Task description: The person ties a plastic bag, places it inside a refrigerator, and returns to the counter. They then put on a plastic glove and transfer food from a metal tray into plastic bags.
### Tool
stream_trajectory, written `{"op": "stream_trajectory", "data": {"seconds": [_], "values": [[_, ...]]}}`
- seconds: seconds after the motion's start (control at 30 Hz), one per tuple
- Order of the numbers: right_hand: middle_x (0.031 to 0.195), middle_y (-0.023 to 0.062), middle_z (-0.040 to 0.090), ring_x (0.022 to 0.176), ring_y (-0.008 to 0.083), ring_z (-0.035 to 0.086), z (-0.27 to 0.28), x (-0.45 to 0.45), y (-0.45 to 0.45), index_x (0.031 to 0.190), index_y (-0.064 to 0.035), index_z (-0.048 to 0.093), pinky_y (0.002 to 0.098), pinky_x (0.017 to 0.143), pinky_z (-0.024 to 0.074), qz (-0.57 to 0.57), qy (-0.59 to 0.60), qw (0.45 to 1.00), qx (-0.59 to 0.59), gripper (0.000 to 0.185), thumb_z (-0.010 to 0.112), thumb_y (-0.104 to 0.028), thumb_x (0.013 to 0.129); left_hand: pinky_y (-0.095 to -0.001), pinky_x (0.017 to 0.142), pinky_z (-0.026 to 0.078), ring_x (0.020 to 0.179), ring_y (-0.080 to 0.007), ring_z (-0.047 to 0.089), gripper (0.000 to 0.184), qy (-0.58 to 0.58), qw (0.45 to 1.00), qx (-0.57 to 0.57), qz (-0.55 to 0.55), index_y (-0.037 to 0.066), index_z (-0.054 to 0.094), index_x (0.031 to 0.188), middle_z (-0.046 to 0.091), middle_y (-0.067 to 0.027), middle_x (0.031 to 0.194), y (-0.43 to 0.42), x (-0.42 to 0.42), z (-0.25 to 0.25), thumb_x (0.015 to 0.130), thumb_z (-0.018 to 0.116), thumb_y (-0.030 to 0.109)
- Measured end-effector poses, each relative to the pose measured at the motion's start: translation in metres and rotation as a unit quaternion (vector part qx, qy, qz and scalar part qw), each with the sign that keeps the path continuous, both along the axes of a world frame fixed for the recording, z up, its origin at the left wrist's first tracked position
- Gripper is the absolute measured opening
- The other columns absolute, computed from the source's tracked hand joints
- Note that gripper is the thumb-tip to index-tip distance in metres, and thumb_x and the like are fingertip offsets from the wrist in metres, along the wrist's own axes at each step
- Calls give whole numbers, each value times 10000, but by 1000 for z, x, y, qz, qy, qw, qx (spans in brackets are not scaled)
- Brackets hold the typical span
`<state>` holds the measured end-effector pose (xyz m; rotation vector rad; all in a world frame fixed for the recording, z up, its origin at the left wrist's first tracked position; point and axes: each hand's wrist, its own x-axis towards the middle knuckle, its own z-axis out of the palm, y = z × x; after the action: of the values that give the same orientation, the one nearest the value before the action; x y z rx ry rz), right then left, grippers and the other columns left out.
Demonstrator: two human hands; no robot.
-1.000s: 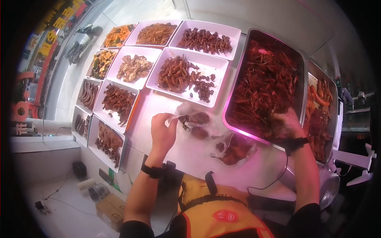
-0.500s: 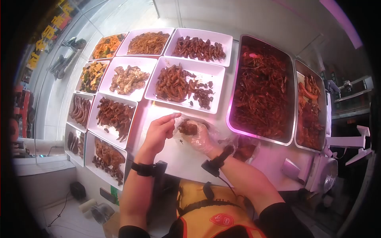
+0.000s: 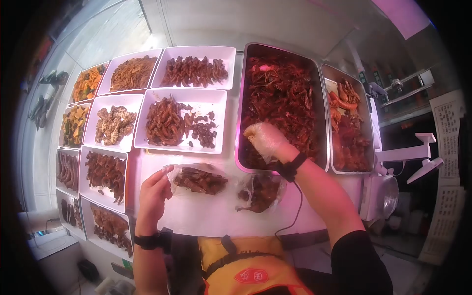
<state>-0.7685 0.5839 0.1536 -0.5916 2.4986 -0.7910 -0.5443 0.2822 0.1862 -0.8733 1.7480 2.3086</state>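
My bare left hand pinches the edge of a clear plastic bag between thumb and fingertips. Dark brown cooked meat pieces lie in this bag on the white counter. My right hand, in a clear plastic glove, reaches over the near left part of the large metal tray. Its fingers are curled together and whatever they hold, if anything, is hidden. Glossy dark red cooked meat pieces fill this tray. A second clear bag with brown meat lies between the hands, close to the counter's front.
Several white trays of cooked food, one a tray of brown pieces, stand left and behind. A narrower metal tray adjoins the big one. Rightward stands a white scale-like device. A glass pane rises behind.
My right hand has left the meat near my left hand and moved right, over the big metal tray. The filled bag now lies on the counter by my left hand. The view has shifted right.
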Motion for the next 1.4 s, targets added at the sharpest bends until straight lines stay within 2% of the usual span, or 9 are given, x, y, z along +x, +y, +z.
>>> {"op": "stream_trajectory", "data": {"seconds": [0.33,0.67,0.77,0.87,0.93,0.97,1.13,1.23,1.4], "values": [[969,155,729,1020,337,658,-44,-8,39,907,-50,749,431,900,519,206,207,927,235,167,679,-124,775,-200,546,352,557,-52,411,379,-24,997,-73,26,-65,573,1318,469,39,659,25,-8,10,986,505,105],[754,68,666,654,198,616,-6,-46,203,894,-1,667,360,582,488,-266,-250,929,61,164,648,-163,912,-218,563,367,594,-71,436,349,12,990,-140,-4,-62,571,1316,470,25,691,30,-5,2,999,513,71],[747,78,664,642,220,611,-80,-50,233,922,-25,649,391,560,496,335,-94,893,285,144,626,-167,919,-220,564,370,600,-69,435,346,-18,995,-95,35,-57,574,1316,471,22,701,33,-8,4,999,511,66],[894,167,713,856,263,695,-117,-30,227,1101,-35,684,370,733,556,50,-259,964,43,249,626,-220,943,-219,564,372,600,-68,434,342,-45,995,-64,56,-55,576,1314,472,22,704,35,-10,4,1000,510,65],[1070,133,698,959,259,673,-112,-31,182,1179,-24,640,428,822,554,-296,-558,758,-164,267,590,-200,984,-218,563,373,599,-67,435,341,-48,995,-74,54,-55,576,1312,472,22,703,36,-10,4,1000,510,65],[1131,133,676,967,281,662,-99,-25,167,1205,-17,615,451,820,549,-143,-355,916,-121,280,575,-202,999,-217,564,375,598,-67,436,337,-48,995,-71,58,-56,577,1308,474,21,703,37,-10,3,1000,511,66],[1254,120,624,987,224,620,-101,-50,96,1249,-78,598,395,821,538,-536,-424,659,-312,267,556,-208,1020,-214,565,379,593,-69,440,329,-62,993,-75,73,-57,579,1295,484,18,707,40,-7,7,999,517,73],[832,58,588,709,231,596,-146,-100,130,1273,-115,592,438,775,558,-503,-462,590,-431,281,580,-204,1008,-214,568,381,595,-71,442,326,-72,992,-68,76,-58,581,1289,488,17,711,40,-8,3,999,518,76],[927,123,674,866,279,643,-53,-106,159,1243,-12,600,496,851,525,-298,-325,895,-59,296,575,-135,975,-218,577,381,604,-69,436,327,-68,993,-54,78,-55,584,1293,476,21,713,40,-12,-1,999,505,66]]}}
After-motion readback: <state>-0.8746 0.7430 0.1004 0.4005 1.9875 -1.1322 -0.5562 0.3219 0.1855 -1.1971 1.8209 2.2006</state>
